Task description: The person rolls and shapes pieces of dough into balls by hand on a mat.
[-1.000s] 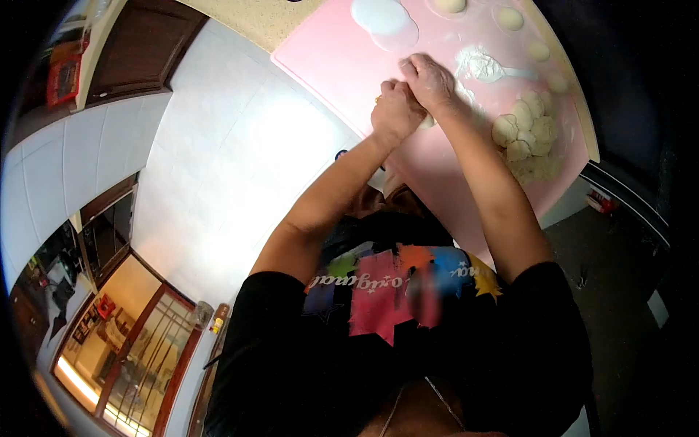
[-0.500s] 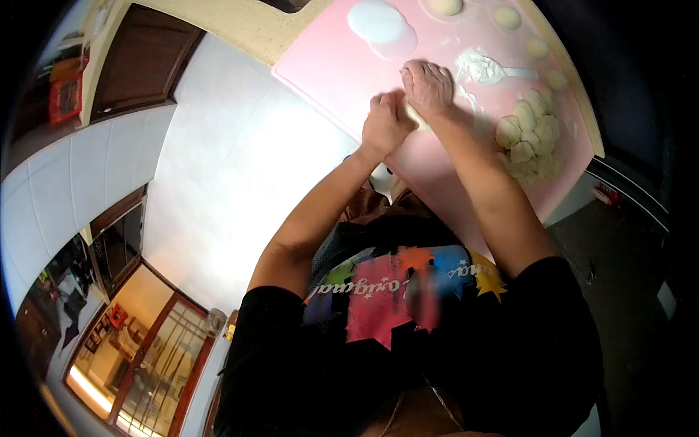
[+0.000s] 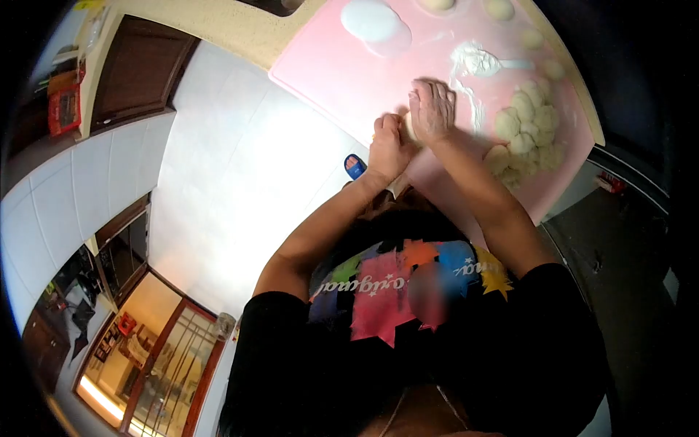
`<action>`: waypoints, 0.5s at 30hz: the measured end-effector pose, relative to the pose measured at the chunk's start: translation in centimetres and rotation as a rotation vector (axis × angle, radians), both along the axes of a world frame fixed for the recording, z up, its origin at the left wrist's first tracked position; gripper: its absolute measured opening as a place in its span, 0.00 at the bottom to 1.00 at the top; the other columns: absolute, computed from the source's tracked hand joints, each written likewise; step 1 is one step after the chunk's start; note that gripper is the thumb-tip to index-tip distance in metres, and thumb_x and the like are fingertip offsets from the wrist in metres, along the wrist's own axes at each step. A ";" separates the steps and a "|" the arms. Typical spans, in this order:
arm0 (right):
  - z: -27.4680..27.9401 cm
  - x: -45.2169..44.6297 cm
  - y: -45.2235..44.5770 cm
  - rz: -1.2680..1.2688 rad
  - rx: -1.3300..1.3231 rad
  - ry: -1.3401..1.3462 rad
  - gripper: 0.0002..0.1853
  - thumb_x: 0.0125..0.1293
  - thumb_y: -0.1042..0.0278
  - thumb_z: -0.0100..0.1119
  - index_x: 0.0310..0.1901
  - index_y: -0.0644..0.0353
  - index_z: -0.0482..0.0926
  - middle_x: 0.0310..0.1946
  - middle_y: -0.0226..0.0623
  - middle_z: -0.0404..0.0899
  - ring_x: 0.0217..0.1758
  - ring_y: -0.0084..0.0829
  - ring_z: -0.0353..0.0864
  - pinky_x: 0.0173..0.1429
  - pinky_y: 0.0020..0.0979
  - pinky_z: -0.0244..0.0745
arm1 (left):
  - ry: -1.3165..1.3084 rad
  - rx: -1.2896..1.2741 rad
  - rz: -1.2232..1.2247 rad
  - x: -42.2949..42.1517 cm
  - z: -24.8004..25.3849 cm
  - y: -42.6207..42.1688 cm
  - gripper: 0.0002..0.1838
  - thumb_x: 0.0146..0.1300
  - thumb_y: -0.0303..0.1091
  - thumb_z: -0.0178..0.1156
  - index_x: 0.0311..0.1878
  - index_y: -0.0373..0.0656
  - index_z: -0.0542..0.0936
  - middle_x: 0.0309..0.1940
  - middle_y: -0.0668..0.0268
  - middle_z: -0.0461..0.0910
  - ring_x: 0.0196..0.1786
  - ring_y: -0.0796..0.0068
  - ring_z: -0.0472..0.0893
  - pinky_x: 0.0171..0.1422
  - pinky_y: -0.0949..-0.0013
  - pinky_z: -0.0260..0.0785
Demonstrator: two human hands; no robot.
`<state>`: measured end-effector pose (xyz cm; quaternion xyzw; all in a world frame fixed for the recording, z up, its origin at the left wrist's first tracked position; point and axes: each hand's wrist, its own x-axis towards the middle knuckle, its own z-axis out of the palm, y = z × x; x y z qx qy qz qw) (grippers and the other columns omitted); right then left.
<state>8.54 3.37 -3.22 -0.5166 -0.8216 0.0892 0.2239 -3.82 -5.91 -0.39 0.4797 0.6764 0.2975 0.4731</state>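
Note:
My left hand (image 3: 391, 149) is closed in a loose fist at the near edge of a pink mat (image 3: 320, 69). Its fingers curl round a pale piece of dough (image 3: 409, 128), mostly covered by both hands. Pressed flat beside it is my right hand (image 3: 434, 109), fingers stretched out, its palm edge against the dough. A small yellowish tip shows by my left knuckles, too small to name. To the right lies a heap of flattened dough rounds (image 3: 526, 125). Beyond my right hand, a white spoon (image 3: 514, 64) rests in a patch of flour (image 3: 477, 61).
Several dough balls (image 3: 499, 9) line the mat's far right edge. A white round disc (image 3: 370, 20) lies at the far left of the mat. My foot in a blue slipper (image 3: 354, 167) shows on the pale floor (image 3: 240, 160) below. A red box (image 3: 64, 105) stands far left.
Both hands have shifted slightly toward my body, still together over the dough. The view has moved a little, and the blue slipper now shows beside my left wrist.

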 end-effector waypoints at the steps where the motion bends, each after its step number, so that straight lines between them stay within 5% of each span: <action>1: 0.2 -0.5 1.3 0.041 0.040 -0.018 0.11 0.70 0.59 0.55 0.48 0.53 0.79 0.46 0.39 0.84 0.53 0.42 0.81 0.58 0.45 0.66 | 0.101 0.094 0.031 -0.2 0.0 0.8 0.33 0.51 0.35 0.75 0.59 0.35 0.73 0.52 0.49 0.74 0.52 0.51 0.77 0.57 0.55 0.75; 6: -0.3 -1.5 6.3 0.185 0.063 -0.071 0.11 0.71 0.55 0.55 0.41 0.52 0.77 0.37 0.37 0.86 0.41 0.41 0.86 0.47 0.43 0.76 | 0.162 -0.009 -0.025 -1.2 0.9 7.1 0.25 0.50 0.36 0.74 0.50 0.34 0.79 0.50 0.50 0.78 0.57 0.52 0.78 0.59 0.55 0.75; 8: 0.7 -2.2 7.2 0.160 -0.196 -0.148 0.15 0.72 0.50 0.54 0.41 0.53 0.78 0.35 0.39 0.85 0.40 0.41 0.86 0.47 0.42 0.78 | 0.238 -0.026 -0.043 -0.5 1.2 7.7 0.23 0.50 0.37 0.74 0.47 0.34 0.81 0.49 0.51 0.79 0.59 0.52 0.78 0.60 0.55 0.75; 10: 0.1 -2.2 7.5 0.109 -0.231 -0.104 0.18 0.73 0.45 0.52 0.44 0.52 0.78 0.36 0.42 0.85 0.38 0.44 0.85 0.47 0.41 0.78 | 0.249 -0.146 -0.036 0.4 1.7 7.9 0.33 0.50 0.36 0.74 0.60 0.39 0.73 0.60 0.47 0.72 0.62 0.47 0.75 0.62 0.52 0.75; 11: -0.2 -1.5 7.3 0.012 -0.658 0.279 0.20 0.73 0.43 0.51 0.46 0.53 0.78 0.38 0.45 0.84 0.38 0.46 0.84 0.48 0.42 0.77 | 0.247 -0.149 -0.041 0.9 2.1 7.0 0.33 0.50 0.36 0.74 0.60 0.39 0.73 0.60 0.47 0.72 0.62 0.47 0.75 0.62 0.52 0.75; 14: -2.0 0.5 1.9 0.019 -0.043 -0.146 0.19 0.72 0.56 0.53 0.54 0.63 0.75 0.46 0.50 0.80 0.51 0.49 0.78 0.51 0.46 0.74 | 0.202 -0.078 0.058 2.2 2.5 2.7 0.32 0.51 0.36 0.73 0.58 0.34 0.72 0.53 0.47 0.73 0.57 0.45 0.76 0.62 0.52 0.74; 15: -3.2 0.6 -0.2 -0.046 -0.015 0.048 0.17 0.71 0.58 0.55 0.54 0.62 0.75 0.47 0.48 0.80 0.52 0.48 0.78 0.52 0.45 0.73 | 0.201 0.045 0.003 2.6 0.4 0.5 0.34 0.52 0.36 0.73 0.60 0.34 0.70 0.54 0.47 0.72 0.56 0.46 0.76 0.63 0.52 0.74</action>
